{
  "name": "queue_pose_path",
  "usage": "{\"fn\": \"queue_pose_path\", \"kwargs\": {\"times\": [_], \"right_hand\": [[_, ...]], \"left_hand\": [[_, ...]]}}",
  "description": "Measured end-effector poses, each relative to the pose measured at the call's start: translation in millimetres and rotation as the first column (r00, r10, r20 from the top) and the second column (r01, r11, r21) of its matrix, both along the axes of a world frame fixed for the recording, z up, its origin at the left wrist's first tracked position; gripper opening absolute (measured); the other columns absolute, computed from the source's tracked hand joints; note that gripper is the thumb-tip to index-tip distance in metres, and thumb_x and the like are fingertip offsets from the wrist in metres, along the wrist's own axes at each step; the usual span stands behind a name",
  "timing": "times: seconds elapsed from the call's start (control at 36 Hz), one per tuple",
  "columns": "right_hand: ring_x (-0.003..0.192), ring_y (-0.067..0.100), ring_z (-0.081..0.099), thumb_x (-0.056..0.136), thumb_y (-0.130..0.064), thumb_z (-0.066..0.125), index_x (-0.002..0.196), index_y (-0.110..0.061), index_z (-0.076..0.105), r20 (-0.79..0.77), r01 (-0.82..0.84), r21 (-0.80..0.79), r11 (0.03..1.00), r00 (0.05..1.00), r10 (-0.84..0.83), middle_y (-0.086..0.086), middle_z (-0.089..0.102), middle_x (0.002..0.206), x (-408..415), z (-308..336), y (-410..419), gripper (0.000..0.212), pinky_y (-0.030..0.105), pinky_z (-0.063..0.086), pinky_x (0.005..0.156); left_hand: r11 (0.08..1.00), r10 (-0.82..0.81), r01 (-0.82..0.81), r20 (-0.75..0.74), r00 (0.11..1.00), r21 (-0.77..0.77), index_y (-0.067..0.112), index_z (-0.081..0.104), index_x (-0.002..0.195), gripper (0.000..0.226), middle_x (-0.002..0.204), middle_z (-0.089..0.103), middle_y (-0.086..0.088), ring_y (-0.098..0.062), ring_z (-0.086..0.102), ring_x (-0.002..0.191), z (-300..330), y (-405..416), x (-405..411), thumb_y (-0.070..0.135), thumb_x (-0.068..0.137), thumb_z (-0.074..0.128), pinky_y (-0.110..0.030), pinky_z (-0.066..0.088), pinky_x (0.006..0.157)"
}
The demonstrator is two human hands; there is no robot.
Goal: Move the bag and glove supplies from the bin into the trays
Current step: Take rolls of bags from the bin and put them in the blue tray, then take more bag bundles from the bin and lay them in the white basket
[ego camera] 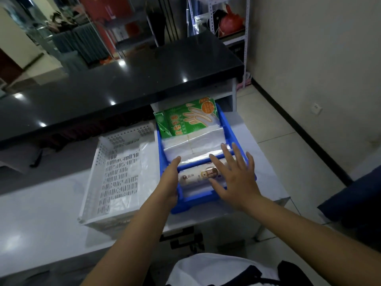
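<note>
Both hands are at the near end of the blue tray [227, 129], which sits on the white desk [41, 215] just right of the white perforated bin [115, 174]. The left hand [170, 182] lies along the tray's left wall, fingers straight and together, thumb side hidden, so whether it grips the wall is unclear. The right hand [233, 178] hovers flat over the near compartment with its fingers [237, 153] spread apart, holding nothing; it partly covers the labelled roll of bags [198, 175] lying crosswise there.

Beyond the divider lie clear flat bag packs [193, 143], and the green pack of disposable gloves [185, 118] leans at the far end. The bin looks nearly emptied, with only a thin clear plastic sheet [142, 153] showing inside, so the task seems close to done.

The risks from here are likely small. The roll is round and slick and could turn or ride up out of its slot if pressed off-centre. The tray's right side sits near the desk edge, so a sideways shove could push it over. The clear plastic in the bin is easily overlooked.
</note>
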State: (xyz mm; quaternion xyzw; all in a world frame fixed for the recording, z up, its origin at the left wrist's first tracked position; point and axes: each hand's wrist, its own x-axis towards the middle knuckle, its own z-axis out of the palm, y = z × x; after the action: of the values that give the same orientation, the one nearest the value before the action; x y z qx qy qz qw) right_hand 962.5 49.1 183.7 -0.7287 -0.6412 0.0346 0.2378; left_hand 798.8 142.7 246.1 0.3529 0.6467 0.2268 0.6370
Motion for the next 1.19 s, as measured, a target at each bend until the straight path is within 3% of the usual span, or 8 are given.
{"fn": "queue_pose_path", "kwargs": {"times": [0.08, 0.33, 0.5, 0.67, 0.78, 0.89, 0.97, 1.19], "right_hand": [[0.153, 0.033, 0.008, 0.094, -0.062, 0.033, 0.153, -0.032, 0.031, 0.098, -0.032, -0.032, 0.999, 0.995, 0.035, 0.007, 0.02, 0.165, -7, -2, 12, 0.066, 0.066, 0.012, 0.115], [0.153, 0.033, 0.003, 0.093, -0.071, 0.013, 0.157, -0.035, 0.019, 0.253, -0.005, -0.19, 0.982, 0.966, 0.054, 0.006, 0.014, 0.167, -10, -11, 19, 0.073, 0.069, 0.005, 0.114], [0.153, 0.03, 0.002, 0.092, -0.073, 0.008, 0.157, -0.038, 0.012, 0.241, -0.008, -0.229, 0.973, 0.968, 0.064, 0.003, 0.012, 0.167, -8, -12, 19, 0.074, 0.068, 0.003, 0.114], [0.153, 0.025, 0.009, 0.096, -0.064, 0.033, 0.147, -0.033, 0.041, 0.056, -0.031, -0.149, 0.988, 0.998, 0.04, 0.001, 0.029, 0.162, -5, -1, 18, 0.061, 0.062, 0.0, 0.119], [0.152, 0.023, 0.016, 0.089, -0.06, 0.039, 0.141, -0.028, 0.052, -0.132, -0.063, -0.014, 0.998, 0.989, 0.06, 0.001, 0.037, 0.158, -33, 27, 10, 0.062, 0.057, 0.004, 0.119], [0.153, 0.021, 0.009, 0.089, -0.064, 0.04, 0.144, -0.033, 0.047, -0.125, -0.178, -0.044, 0.983, 0.977, 0.171, -0.002, 0.029, 0.162, -84, 56, 5, 0.063, 0.053, 0.001, 0.119], [0.153, 0.021, 0.002, 0.092, -0.064, 0.043, 0.146, -0.035, 0.043, -0.099, -0.266, -0.042, 0.963, 0.96, 0.261, -0.003, 0.023, 0.164, -137, 63, -6, 0.062, 0.054, -0.001, 0.119], [0.153, 0.021, 0.002, 0.089, -0.066, 0.039, 0.147, -0.034, 0.045, -0.18, -0.508, -0.094, 0.856, 0.855, 0.487, -0.002, 0.026, 0.163, -290, 6, -84, 0.066, 0.059, 0.009, 0.119]], "left_hand": [[0.997, 0.043, -0.04, 0.043, 0.998, -0.065, 0.013, 0.054, 0.131, 0.058, 0.08, 0.071, -0.012, -0.016, 0.068, 0.044, -2, 3, 2, 0.057, 0.091, 0.054, -0.022, 0.045, 0.032], [0.997, -0.035, 0.036, 0.024, 0.999, -0.066, 0.014, 0.057, 0.121, 0.057, 0.072, 0.076, -0.008, -0.016, 0.07, 0.047, -2, 8, 2, 0.061, 0.088, 0.055, -0.025, 0.048, 0.033], [0.992, -0.083, 0.083, 0.001, 0.997, -0.098, 0.017, 0.057, 0.124, 0.061, 0.085, 0.077, -0.006, -0.016, 0.074, 0.063, 2, 9, 4, 0.064, 0.085, 0.056, -0.027, 0.049, 0.05], [0.996, -0.084, 0.084, -0.003, 0.996, -0.001, 0.016, 0.045, 0.143, 0.073, 0.139, 0.051, -0.01, -0.029, 0.054, 0.12, 14, 11, -13, 0.063, 0.088, 0.054, -0.046, 0.042, 0.106], [0.971, -0.074, 0.064, 0.035, 0.997, 0.231, 0.024, 0.049, 0.137, 0.057, 0.145, 0.047, -0.003, -0.022, 0.05, 0.123, 37, -6, -53, 0.059, 0.092, 0.053, -0.04, 0.044, 0.101], [0.79, -0.095, 0.232, -0.26, 0.961, 0.567, 0.037, 0.033, 0.15, 0.067, 0.16, 0.03, 0.007, -0.016, 0.03, 0.145, 41, -40, -119, 0.061, 0.091, 0.053, -0.035, 0.028, 0.11], [0.619, 0.104, 0.403, -0.579, 0.809, 0.674, 0.036, 0.024, 0.153, 0.076, 0.165, 0.017, 0.002, -0.017, 0.012, 0.151, 26, -80, -176, 0.066, 0.087, 0.046, -0.04, 0.017, 0.119], [0.847, 0.224, 0.27, -0.769, 0.599, 0.457, 0.034, 0.014, 0.157, 0.08, 0.167, -0.003, -0.002, -0.021, -0.006, 0.152, -56, -226, -328, 0.067, 0.09, 0.04, -0.043, 0.003, 0.122]]}}
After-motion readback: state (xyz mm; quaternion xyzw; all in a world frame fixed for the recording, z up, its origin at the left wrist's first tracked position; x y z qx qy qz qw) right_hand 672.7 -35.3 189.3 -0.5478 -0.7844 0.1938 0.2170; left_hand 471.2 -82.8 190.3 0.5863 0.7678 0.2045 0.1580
